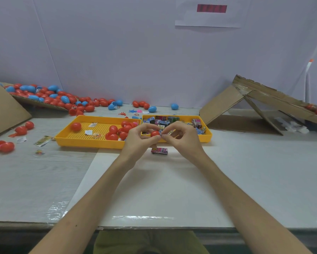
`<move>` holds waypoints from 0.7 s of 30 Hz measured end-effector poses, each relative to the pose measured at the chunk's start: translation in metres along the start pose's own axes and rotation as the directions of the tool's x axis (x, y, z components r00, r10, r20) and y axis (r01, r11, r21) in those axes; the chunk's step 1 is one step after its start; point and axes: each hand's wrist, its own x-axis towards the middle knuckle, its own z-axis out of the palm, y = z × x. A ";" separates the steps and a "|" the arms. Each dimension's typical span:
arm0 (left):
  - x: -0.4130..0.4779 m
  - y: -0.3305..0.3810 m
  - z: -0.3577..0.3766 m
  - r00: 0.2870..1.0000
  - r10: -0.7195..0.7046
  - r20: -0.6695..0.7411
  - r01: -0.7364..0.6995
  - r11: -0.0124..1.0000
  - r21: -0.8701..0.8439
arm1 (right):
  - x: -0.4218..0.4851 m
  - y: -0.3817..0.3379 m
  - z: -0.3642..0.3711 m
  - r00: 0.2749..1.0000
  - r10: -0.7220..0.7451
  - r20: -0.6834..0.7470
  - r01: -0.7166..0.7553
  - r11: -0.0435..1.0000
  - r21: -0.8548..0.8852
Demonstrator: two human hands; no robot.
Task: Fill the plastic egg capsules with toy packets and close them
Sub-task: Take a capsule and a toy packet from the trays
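gripping a red egg capsule (155, 133) between curled fingers and thumb, the left hand (138, 139) holds it over the white table (172, 180), near its middle. the right hand (183, 139) pinches a small toy packet (161, 135) against the capsule's right side. a second packet (159, 150) lies on the table just below the hands, while behind them the left yellow tray (91, 143) holds loose red capsules (113, 129) and the right yellow tray (208, 137) holds printed packets (161, 122).
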 end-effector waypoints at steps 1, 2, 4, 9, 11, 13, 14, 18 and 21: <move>0.000 0.000 0.001 1.000 -0.007 0.010 0.007 1.000 -0.009 | 0.000 0.000 0.000 1.000 -0.001 -0.001 0.001 1.000 -0.001; 0.000 0.000 0.001 1.000 -0.013 0.019 0.013 1.000 -0.016 | 0.000 0.001 -0.001 1.000 -0.003 -0.005 0.003 1.000 -0.002; 0.000 0.000 0.001 0.999 -0.026 0.028 0.027 0.999 -0.029 | 0.001 0.001 -0.002 1.000 -0.002 -0.022 0.002 1.000 0.006; -0.001 0.001 -0.001 0.998 -0.058 -0.001 0.058 0.995 -0.084 | 0.002 0.003 -0.002 0.993 0.016 -0.114 -0.013 1.000 0.027; 0.000 0.000 -0.002 0.997 -0.070 -0.031 0.067 0.994 -0.091 | 0.002 0.004 0.000 0.988 -0.017 -0.151 0.018 1.000 0.005; 0.000 0.000 -0.004 0.994 -0.097 -0.046 0.089 0.985 -0.146 | 0.001 0.005 0.002 0.985 -0.086 -0.147 0.080 0.996 -0.047; 0.000 0.000 -0.004 0.993 -0.113 -0.040 0.104 0.976 -0.192 | 0.000 0.005 0.004 0.984 -0.117 -0.131 0.109 0.992 -0.064; -0.003 0.002 -0.006 0.983 -0.183 0.018 0.176 0.905 -0.388 | -0.003 0.006 0.009 0.977 -0.198 -0.084 0.188 0.976 -0.113; -0.004 0.003 -0.006 0.971 -0.225 0.084 0.239 0.856 -0.458 | -0.003 0.006 0.010 0.962 -0.256 -0.095 0.240 0.959 -0.150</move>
